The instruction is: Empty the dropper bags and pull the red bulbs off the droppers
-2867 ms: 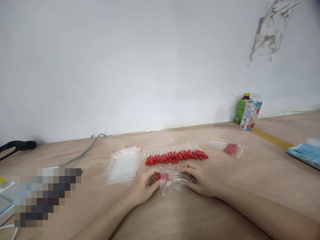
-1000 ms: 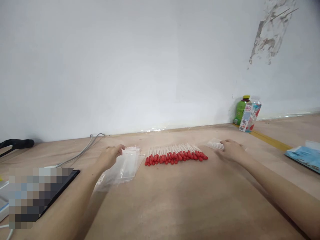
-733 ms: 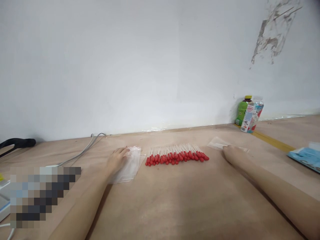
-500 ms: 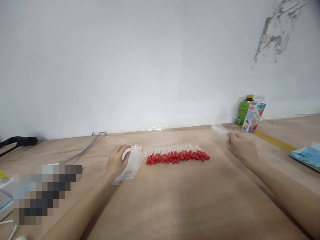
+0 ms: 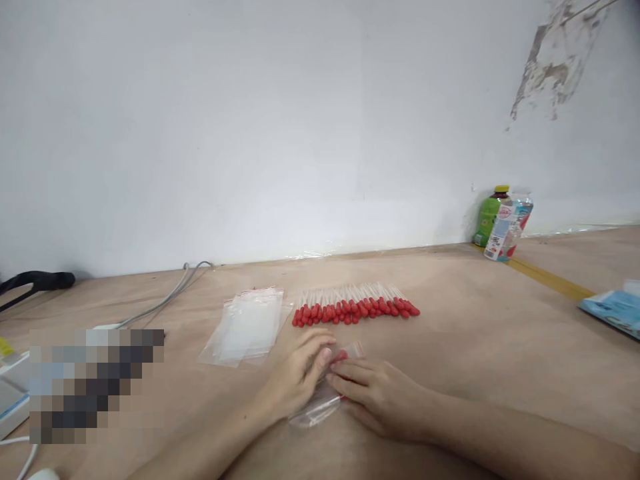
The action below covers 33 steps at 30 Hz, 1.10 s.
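Note:
A small clear plastic bag (image 5: pixel 316 408) lies on the brown tabletop in front of me, with something red (image 5: pixel 340 357) showing inside it or under its film. My left hand (image 5: pixel 300 373) is curled at the bag's left side, thumb against it. From the right, my right hand (image 5: pixel 377 393) has its fingers closed down over the bag and hides part of it. Just beyond both hands is a row of thin white sticks with red tips (image 5: pixel 355 310), tips toward me. A loose stack of clear zip bags (image 5: pixel 245 330) lies left of the row.
Two bottles, one green (image 5: pixel 487 217) and one clear with a printed label (image 5: pixel 505 230), stand by the wall. A blue packet (image 5: pixel 613 310) is at the right, near yellow tape (image 5: pixel 550 280). Grey cables (image 5: pixel 173 297) and a black handle-like object (image 5: pixel 40 283) are at the left.
My left hand has left the bag stack and come right and nearer. My right hand, which held a clear bag far right, has come in to the front centre; the bag stack now shows fully.

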Motion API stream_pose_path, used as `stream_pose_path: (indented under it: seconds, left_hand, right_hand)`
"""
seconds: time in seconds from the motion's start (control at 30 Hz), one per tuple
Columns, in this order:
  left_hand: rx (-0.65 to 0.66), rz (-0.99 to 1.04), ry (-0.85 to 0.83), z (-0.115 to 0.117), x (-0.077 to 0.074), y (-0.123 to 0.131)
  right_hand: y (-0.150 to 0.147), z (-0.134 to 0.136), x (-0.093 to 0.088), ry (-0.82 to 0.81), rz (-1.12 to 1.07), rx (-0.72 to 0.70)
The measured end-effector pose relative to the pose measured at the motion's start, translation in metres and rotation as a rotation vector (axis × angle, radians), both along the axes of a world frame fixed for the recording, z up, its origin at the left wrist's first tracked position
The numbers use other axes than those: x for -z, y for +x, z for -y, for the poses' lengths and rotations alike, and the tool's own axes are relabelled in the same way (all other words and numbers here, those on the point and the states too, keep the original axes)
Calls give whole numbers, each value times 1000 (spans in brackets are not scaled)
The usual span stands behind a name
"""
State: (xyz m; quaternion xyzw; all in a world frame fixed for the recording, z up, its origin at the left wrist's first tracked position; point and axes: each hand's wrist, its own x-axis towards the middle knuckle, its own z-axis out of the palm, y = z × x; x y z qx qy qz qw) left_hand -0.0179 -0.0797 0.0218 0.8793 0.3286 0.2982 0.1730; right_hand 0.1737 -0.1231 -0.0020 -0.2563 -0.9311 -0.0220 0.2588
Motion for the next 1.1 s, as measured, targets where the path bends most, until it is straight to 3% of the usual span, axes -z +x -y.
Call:
stream_pose_path:
  seconds: [0.1,0.27,0.43,0.8,1.1]
  left_hand:
    - [111,-118,-85,6,9,4]
    - [197,-218,-127,2,10,2]
    - [226,-218,-104,-5,-1,12]
    - [210,-124,-56,-10,12,28]
    - [259,-156,-14,-12,7,29]
  right_hand:
    - [16,-5,-9,-222,-125,-81]
    - [50,-26,-4,-240,-271,247]
    - [53,-30,5,-273,-225,244]
    - [43,-31,19,42,-166,186]
    - [38,-24,12,164,-68,164]
